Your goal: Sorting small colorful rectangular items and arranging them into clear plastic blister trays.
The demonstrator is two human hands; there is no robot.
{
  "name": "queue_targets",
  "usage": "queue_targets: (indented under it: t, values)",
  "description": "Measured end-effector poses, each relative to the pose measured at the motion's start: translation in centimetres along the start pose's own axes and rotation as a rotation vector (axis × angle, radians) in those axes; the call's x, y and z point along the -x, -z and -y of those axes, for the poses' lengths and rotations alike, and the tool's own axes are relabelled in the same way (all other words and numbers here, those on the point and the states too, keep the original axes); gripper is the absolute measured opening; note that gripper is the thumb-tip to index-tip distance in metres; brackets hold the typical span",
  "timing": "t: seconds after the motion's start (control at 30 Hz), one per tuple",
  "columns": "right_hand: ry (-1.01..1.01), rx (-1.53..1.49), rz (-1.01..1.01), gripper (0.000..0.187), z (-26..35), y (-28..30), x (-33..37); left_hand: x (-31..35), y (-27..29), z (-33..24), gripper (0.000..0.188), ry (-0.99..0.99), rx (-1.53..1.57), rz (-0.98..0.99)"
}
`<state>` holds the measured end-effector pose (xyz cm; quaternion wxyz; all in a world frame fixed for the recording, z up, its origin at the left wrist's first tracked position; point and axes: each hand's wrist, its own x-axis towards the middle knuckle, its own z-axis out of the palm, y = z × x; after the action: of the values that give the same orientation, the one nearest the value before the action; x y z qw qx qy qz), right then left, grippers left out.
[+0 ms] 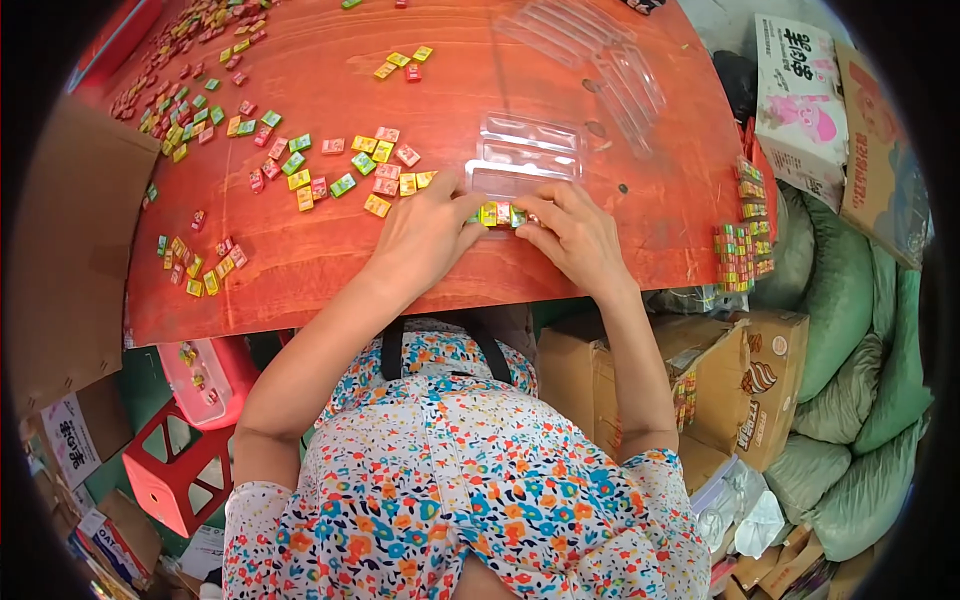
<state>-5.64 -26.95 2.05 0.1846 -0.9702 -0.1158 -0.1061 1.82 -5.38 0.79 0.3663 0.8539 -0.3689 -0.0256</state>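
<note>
One row of small boxes [503, 214], at the near end of the clear tray [530, 150], its ends grasped by the fingers of the left hand [427, 228] and right hand [582, 236]. Loose boxes [387, 171], scattered left of the tray; stacked boxes [736, 256], well to its right.

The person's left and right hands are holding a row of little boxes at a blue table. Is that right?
Not quite: the head view shows a red table, not blue. The left hand and right hand do hold the row.

From the head, a fisheye camera faces down the table [300, 275]
</note>
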Motion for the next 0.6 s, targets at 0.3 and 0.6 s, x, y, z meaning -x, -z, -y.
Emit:
queue_targets:
  t: [0.3, 0.6]
  values:
    - [-0.050, -0.001, -0.078, 0.038, -0.4, -0.7, 1.3, 2.4, 0.5, 1.3, 0.051, -0.105, -0.087, -0.074]
    - [0.118, 0.139, 0.098, 0.066, 1.1, -2.8, 2.9, 4.9, -1.1, 2.2, 0.094, -0.235, -0.314, 0.047]
